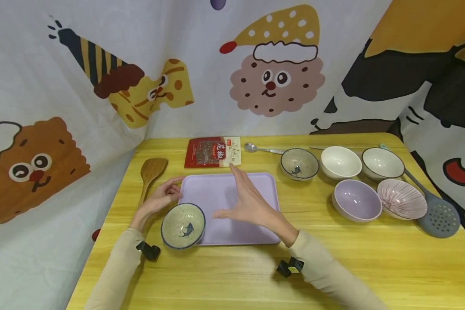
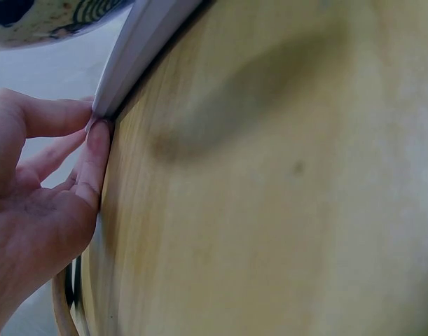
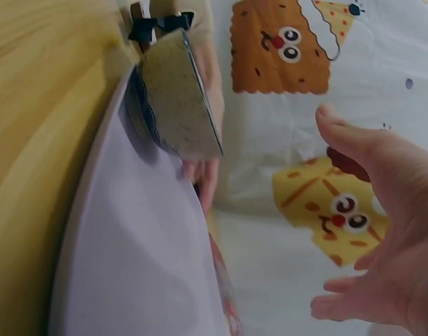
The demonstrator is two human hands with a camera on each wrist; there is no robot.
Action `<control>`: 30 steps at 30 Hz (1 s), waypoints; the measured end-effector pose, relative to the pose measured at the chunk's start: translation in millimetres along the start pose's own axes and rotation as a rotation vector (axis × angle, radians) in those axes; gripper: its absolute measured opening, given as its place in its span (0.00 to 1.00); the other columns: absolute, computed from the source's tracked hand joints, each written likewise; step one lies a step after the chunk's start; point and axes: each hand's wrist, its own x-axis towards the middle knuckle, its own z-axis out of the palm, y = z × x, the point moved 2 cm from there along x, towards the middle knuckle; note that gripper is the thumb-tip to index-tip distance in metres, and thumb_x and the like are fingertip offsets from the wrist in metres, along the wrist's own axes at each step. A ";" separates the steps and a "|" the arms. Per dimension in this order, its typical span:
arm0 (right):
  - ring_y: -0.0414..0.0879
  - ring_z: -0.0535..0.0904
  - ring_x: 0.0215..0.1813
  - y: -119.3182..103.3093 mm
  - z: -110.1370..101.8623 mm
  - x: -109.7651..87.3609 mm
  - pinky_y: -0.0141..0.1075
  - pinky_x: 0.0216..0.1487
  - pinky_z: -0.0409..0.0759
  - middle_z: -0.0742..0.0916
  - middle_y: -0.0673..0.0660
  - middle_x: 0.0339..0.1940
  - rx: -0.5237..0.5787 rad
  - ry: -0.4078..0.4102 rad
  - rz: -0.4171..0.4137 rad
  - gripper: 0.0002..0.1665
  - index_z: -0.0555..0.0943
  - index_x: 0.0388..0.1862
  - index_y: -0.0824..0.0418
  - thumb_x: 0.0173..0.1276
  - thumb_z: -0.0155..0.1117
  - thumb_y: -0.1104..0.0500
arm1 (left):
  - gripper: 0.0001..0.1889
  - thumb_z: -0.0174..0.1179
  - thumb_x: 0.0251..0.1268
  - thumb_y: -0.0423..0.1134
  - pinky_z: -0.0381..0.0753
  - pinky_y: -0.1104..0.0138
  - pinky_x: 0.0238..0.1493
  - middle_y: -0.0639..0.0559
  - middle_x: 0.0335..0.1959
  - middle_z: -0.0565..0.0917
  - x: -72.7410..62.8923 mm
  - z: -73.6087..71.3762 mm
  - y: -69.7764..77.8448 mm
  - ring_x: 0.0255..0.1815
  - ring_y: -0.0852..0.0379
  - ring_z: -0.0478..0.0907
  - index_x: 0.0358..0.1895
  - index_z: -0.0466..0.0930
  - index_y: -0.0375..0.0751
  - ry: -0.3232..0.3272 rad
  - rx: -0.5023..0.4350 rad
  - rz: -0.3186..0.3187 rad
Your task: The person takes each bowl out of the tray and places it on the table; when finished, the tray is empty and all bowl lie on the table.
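A pale purple tray lies on the wooden table, and a speckled bowl with a blue rim and a blue painted motif stands on its near left corner. My left hand is at the tray's left edge; in the left wrist view its thumb and finger pinch the tray rim. Over the tray's right half hovers my right hand, thumb and fingers spread wide apart, holding nothing. In the right wrist view this hand is apart from the bowl.
A wooden spatula lies left of the tray, and a red spice packet behind it. A metal spoon lies near a second speckled bowl. Several other bowls, including a purple one, and a grey slotted turner occupy the right.
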 end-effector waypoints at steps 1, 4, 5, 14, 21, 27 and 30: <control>0.59 0.52 0.83 -2.0 4.5 1.0 0.59 0.77 0.58 0.53 0.62 0.84 0.001 -0.016 -0.022 0.83 0.41 0.85 0.55 0.42 0.86 0.37 | 0.30 0.57 0.68 0.24 0.77 0.71 0.43 0.30 0.46 0.77 1.0 0.1 -2.3 0.46 0.45 0.76 0.73 0.64 0.27 0.002 -0.003 -0.002; 0.57 0.51 0.84 -8.2 17.0 3.8 0.57 0.78 0.56 0.54 0.60 0.85 0.006 -0.065 -0.078 0.83 0.41 0.85 0.55 0.42 0.86 0.38 | 0.31 0.57 0.68 0.25 0.77 0.71 0.42 0.31 0.46 0.78 7.1 0.5 -16.4 0.46 0.46 0.76 0.74 0.63 0.29 0.011 -0.014 0.002; 0.57 0.50 0.84 -10.3 20.9 4.5 0.57 0.79 0.56 0.54 0.60 0.85 0.004 -0.082 -0.093 0.83 0.41 0.85 0.55 0.42 0.86 0.38 | 0.31 0.57 0.68 0.26 0.76 0.71 0.42 0.32 0.46 0.78 9.3 0.6 -21.7 0.46 0.47 0.76 0.74 0.63 0.30 0.014 -0.013 0.003; 0.55 0.54 0.83 -19.2 59.3 7.0 0.50 0.79 0.59 0.55 0.62 0.83 -0.044 -0.254 -0.228 0.84 0.39 0.85 0.57 0.43 0.84 0.34 | 0.31 0.60 0.68 0.28 0.77 0.71 0.41 0.37 0.45 0.79 17.8 1.3 -40.5 0.43 0.54 0.76 0.74 0.66 0.36 0.023 -0.013 0.022; 0.54 0.56 0.82 -16.1 83.4 9.8 0.45 0.80 0.58 0.57 0.64 0.82 -0.084 -0.351 -0.294 0.85 0.40 0.84 0.61 0.42 0.84 0.33 | 0.31 0.59 0.68 0.28 0.77 0.71 0.41 0.37 0.44 0.79 16.9 1.3 -41.1 0.43 0.53 0.76 0.74 0.66 0.36 0.022 -0.003 0.027; 0.52 0.66 0.76 -12.4 92.0 13.3 0.41 0.77 0.64 0.66 0.63 0.76 -0.056 -0.378 -0.333 0.79 0.47 0.82 0.64 0.44 0.86 0.38 | 0.31 0.60 0.68 0.28 0.77 0.72 0.41 0.36 0.45 0.79 17.5 1.3 -42.4 0.44 0.53 0.77 0.75 0.65 0.35 0.025 -0.016 0.031; 0.51 0.68 0.74 -11.9 92.8 14.8 0.39 0.76 0.65 0.68 0.61 0.74 -0.042 -0.390 -0.364 0.77 0.48 0.82 0.63 0.44 0.86 0.40 | 0.32 0.60 0.68 0.29 0.77 0.72 0.41 0.35 0.46 0.79 17.2 1.2 -42.3 0.45 0.51 0.77 0.75 0.64 0.34 0.027 -0.026 0.030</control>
